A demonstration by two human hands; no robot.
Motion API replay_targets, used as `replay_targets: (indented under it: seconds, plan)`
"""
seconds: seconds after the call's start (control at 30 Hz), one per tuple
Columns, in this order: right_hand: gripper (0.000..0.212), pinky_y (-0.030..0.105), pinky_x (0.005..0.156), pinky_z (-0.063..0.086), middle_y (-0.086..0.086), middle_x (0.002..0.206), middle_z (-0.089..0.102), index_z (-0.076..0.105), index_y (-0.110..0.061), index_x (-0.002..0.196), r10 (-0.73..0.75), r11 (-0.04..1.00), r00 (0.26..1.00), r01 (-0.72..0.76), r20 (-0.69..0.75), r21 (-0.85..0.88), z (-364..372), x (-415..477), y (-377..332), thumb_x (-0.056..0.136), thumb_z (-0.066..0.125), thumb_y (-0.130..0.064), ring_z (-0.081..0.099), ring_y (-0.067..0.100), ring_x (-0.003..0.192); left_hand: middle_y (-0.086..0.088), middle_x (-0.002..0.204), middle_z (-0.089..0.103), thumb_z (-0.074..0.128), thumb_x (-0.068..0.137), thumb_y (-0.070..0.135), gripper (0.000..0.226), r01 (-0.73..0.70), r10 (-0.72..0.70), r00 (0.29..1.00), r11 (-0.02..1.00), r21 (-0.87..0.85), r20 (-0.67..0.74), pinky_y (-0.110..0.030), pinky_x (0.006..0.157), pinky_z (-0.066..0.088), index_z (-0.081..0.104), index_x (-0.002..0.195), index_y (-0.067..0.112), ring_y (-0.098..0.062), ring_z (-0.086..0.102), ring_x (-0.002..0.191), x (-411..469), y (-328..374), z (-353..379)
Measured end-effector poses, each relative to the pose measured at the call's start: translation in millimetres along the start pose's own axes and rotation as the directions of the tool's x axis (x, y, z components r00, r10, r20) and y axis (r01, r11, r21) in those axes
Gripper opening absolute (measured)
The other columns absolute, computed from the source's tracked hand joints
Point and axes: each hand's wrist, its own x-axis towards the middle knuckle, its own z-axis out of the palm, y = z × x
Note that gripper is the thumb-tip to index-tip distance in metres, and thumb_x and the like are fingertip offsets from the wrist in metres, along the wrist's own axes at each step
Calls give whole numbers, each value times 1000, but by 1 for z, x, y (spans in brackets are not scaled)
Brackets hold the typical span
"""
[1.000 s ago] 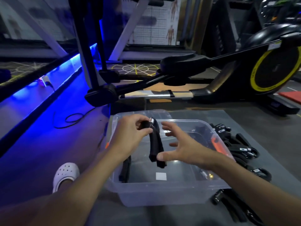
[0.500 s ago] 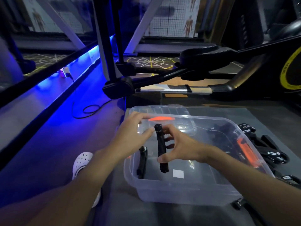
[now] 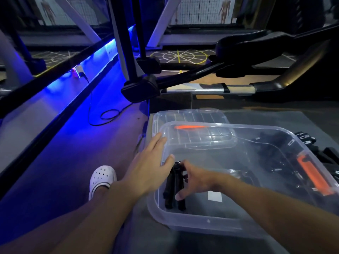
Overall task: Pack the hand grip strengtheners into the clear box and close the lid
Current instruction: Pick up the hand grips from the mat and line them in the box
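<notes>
Left hand [image 3: 148, 169]: lay on the left rim of the clear box [image 3: 201, 226], fingers straight.
Right hand [image 3: 194, 182]: fingers curled round the grip strengthener [image 3: 173, 189].
Grip strengthener: was inside the box, near its left wall.

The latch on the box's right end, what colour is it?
The latch is orange; the head view shows it.

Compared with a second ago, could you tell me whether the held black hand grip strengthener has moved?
Yes. The black hand grip strengthener has gone down from above the rim into the clear plastic box, near its left wall.
</notes>
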Motion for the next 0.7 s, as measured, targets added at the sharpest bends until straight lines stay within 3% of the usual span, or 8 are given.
replay_targets:
  seconds: [0.17,0.27,0.57,0.7]
  plan:
    - [93,37,100,48,-5,123,54,32,-22,130,-1,999,1000,2,-22,42,5,7,4,59,92,-25,53,16,116,25,161,7,42,98,41,53,6,-7,1000,998,-69,-12,-36,117,26,33,148,29,-6,24,145,-2,-5,3]
    - [102,34,102,45,-7,129,48,25,-22,141,-5,997,999,7,-36,82,5,9,2,63,91,-25,49,14,119,27,160,9,41,99,40,49,0,-2,1000,993,-121,-18,-34,116,26,35,147,32,-3,23,144,-3,-6,3]
    - [114,27,97,39,-1,136,46,12,-23,148,-5,1000,1000,5,18,7,3,11,5,65,90,-26,45,14,120,29,159,9,39,100,42,45,-4,2,1000,986,-167,-9,-35,118,24,35,145,35,-1,19,146,-4,-7,2]
    - [107,30,100,41,-1,133,47,19,-19,142,-60,998,998,60,-32,12,14,11,0,63,91,-26,47,15,121,30,159,8,39,100,41,44,3,-4,1000,986,-164,-1,-36,116,27,37,143,35,-2,26,143,-5,-7,1]
